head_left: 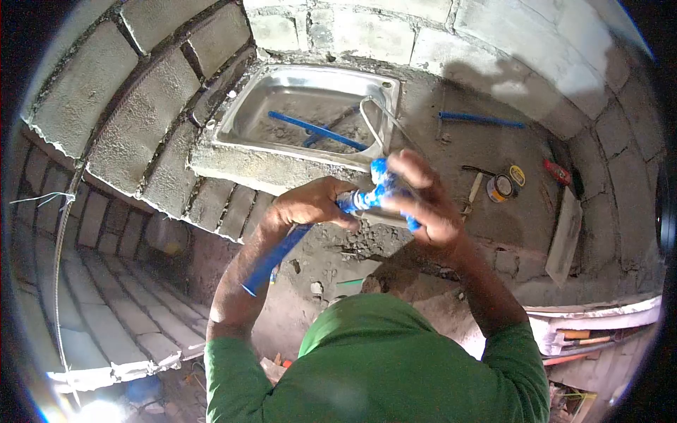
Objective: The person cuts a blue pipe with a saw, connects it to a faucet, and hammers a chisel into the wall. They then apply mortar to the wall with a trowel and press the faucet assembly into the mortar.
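My left hand (317, 201) is closed around a blue pipe (278, 259), whose free end slants down to the left along my forearm. At its upper end is a blue pipe fitting (381, 185), with white patches on the joint. My right hand (431, 208) is curled over the fitting, its fingers smeared by motion and partly hiding it. Both hands are in front of a steel sink (243, 95). Inside the sink lies a blue pipe piece (317, 131), with another partly visible beneath it. A thin pale bent strip (369, 125) crosses the sink's right edge.
On the right of the rough concrete counter (451, 158) are a blue pipe (481, 120), a hammer (475, 187), a small can (501, 187), a yellow round item (517, 175), a red-handled tool (557, 172) and a flat pale board (565, 236). Block walls (374, 32) surround it; rubble (367, 240) lies below my hands.
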Demonstrator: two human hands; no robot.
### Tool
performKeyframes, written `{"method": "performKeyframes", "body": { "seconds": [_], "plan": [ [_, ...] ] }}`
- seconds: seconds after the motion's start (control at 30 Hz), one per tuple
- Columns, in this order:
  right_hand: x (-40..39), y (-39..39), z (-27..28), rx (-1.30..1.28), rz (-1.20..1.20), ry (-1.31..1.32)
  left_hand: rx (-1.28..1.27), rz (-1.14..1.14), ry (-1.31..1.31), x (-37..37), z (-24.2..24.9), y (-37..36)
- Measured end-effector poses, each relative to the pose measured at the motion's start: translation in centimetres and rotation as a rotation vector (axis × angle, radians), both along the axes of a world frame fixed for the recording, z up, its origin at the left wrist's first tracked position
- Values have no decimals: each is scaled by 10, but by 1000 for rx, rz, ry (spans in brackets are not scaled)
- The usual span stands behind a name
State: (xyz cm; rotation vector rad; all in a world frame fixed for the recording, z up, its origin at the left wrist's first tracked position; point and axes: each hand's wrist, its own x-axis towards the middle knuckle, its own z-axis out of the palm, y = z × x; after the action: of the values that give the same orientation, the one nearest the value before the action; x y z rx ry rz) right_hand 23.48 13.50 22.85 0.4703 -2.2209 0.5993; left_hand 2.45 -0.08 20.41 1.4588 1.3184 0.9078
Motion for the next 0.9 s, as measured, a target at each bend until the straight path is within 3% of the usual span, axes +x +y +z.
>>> {"method": "performKeyframes", "body": {
  "seconds": [0.07,0.1,0.13,0.2,0.23,0.33,0.47,0.5,0.53,0.6,0.63,0.73,0.8,0.87,0.9],
  "plan": [
    [4,6,-11,-162,-442,-150,5,255,431,1,-3,5],
    [-2,11,-25,-634,-316,-143,169,415,557,4,-15,6],
    [12,18,-26,-714,-392,-258,172,418,554,4,-22,6],
    [22,18,-10,-1288,-89,-603,455,501,926,14,-12,7],
    [16,25,-27,-1494,49,-646,470,524,1076,19,-10,10],
    [12,39,-41,-1110,-89,-919,588,492,1216,23,0,17],
    [11,38,-35,-1136,38,-969,577,411,1130,17,0,21],
    [9,36,-32,-392,-234,-672,502,363,1010,15,-4,22],
    [8,34,-30,339,-455,-319,145,187,781,7,-5,24],
    [13,30,-17,363,-421,-308,-75,-27,214,5,5,22],
    [16,28,-9,371,-345,-268,-206,-51,210,3,-2,21],
    [23,30,4,410,-223,-307,-317,-275,-235,6,-20,24],
    [19,34,6,144,-182,-330,-243,-203,-112,9,-19,27],
    [18,47,1,93,-262,-306,-120,-5,138,20,1,26],
    [18,58,-14,-105,-423,-235,-48,75,293,19,0,26]
  ]
}}
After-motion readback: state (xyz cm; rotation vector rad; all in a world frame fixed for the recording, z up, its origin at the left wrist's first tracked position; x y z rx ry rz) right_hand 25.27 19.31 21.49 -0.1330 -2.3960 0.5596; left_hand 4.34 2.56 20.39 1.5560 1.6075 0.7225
